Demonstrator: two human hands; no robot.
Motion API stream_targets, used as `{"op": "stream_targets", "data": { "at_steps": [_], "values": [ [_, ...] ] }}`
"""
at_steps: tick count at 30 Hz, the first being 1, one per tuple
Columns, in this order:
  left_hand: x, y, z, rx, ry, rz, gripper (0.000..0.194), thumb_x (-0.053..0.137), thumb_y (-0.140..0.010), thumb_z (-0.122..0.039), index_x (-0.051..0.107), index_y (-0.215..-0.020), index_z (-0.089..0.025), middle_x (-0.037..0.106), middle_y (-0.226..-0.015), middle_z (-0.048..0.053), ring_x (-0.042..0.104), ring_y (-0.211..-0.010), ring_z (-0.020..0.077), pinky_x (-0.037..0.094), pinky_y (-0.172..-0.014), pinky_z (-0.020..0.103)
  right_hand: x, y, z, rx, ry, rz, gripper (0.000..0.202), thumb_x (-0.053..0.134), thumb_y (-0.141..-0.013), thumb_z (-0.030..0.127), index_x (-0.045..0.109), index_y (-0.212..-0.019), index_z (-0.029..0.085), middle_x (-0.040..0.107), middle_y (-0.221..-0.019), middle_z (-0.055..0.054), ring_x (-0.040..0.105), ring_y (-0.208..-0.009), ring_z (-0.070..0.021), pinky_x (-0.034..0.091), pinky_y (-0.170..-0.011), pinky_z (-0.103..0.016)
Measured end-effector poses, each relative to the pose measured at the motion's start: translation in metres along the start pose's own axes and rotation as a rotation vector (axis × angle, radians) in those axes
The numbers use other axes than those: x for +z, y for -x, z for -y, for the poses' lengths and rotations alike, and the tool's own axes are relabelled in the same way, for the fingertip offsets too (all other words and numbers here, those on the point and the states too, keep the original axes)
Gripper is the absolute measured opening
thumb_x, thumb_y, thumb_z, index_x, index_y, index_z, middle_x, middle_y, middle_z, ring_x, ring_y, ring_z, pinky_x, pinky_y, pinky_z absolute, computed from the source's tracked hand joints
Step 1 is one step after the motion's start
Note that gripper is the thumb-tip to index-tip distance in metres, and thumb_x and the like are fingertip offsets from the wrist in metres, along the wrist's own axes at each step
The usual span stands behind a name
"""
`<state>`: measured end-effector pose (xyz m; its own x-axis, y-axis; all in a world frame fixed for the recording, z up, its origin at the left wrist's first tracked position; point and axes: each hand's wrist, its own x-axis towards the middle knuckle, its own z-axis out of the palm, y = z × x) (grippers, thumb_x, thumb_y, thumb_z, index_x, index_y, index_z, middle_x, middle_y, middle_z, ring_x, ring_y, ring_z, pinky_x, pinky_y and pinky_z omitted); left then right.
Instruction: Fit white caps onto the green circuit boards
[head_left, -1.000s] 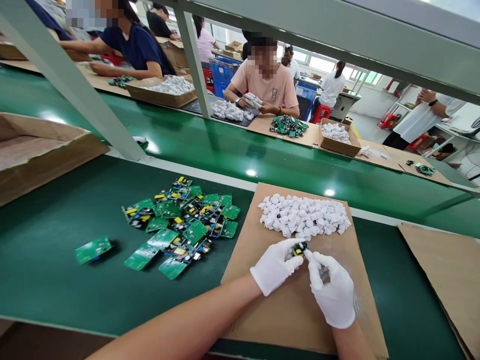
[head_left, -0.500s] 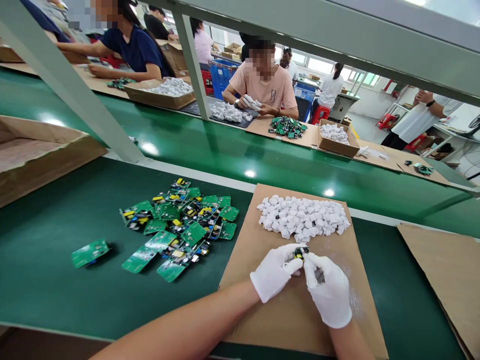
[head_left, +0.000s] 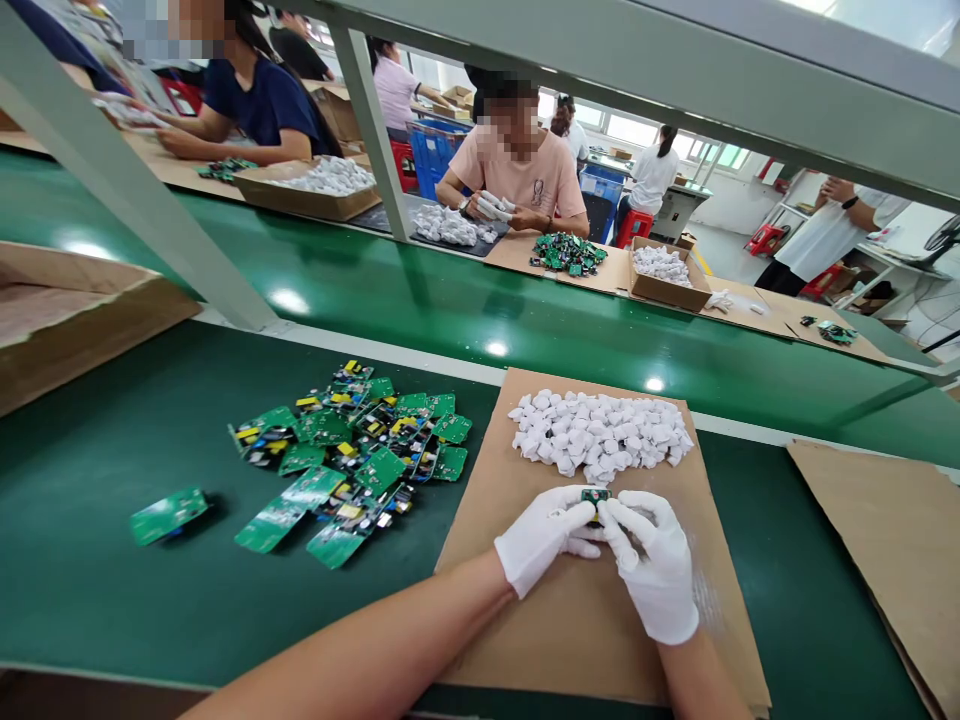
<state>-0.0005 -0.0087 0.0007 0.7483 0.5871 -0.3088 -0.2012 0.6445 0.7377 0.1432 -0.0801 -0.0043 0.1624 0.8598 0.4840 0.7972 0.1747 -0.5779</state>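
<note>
A small green circuit board [head_left: 596,497] is held up between my two white-gloved hands, over a cardboard sheet [head_left: 525,640]. My left hand [head_left: 546,535] pinches its left side between thumb and fingers. At the lower right of the board, the fingertips of my right hand [head_left: 654,565] are closed against it. My gloves cover much of the board. Just beyond my hands lies a heap of small white lumpy pieces [head_left: 600,432]. To the left, many circuit boards with yellow and black components [head_left: 360,450] are piled on the green tabletop, and a single board [head_left: 169,515] lies apart.
An open cardboard box [head_left: 90,330] stands at the left, and another cardboard sheet [head_left: 885,540] lies at the right. A slanted metal post [head_left: 150,180] rises at left. Across the green belt [head_left: 420,310], a person in a pink shirt [head_left: 517,170] and other people work.
The circuit board has turned in my fingers, its green face now toward me. My hands stay close together at the same spot. The view has shifted slightly.
</note>
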Motion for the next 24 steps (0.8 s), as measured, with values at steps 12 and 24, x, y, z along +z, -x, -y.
{"op": "stream_targets", "data": {
  "at_steps": [12, 24],
  "values": [
    [0.009, 0.004, -0.002, 0.009, -0.064, 0.072, 0.042, 0.069, -0.066, -0.041, 0.061, -0.095, -0.012, 0.064, -0.068, 0.006, 0.061, -0.062, 0.0139, 0.046, -0.06, 0.025, 0.004, -0.002, 0.003, -0.172, 0.063, -0.023, 0.02, 0.057, -0.077, 0.02, 0.067, -0.093, 0.028, 0.058, -0.108, -0.007, 0.06, -0.086, -0.0194, 0.052, -0.071, -0.033],
    [0.012, 0.002, -0.007, 0.08, 0.019, 0.125, 0.029, 0.066, -0.07, -0.037, 0.056, -0.08, -0.012, 0.052, -0.07, 0.001, 0.051, -0.061, 0.0069, 0.045, -0.06, 0.02, 0.001, -0.001, 0.0, -0.089, -0.219, 0.151, 0.041, 0.046, -0.085, 0.034, 0.049, -0.124, 0.023, 0.053, -0.126, -0.01, 0.051, -0.114, -0.0245, 0.047, -0.091, -0.038]
  ]
}}
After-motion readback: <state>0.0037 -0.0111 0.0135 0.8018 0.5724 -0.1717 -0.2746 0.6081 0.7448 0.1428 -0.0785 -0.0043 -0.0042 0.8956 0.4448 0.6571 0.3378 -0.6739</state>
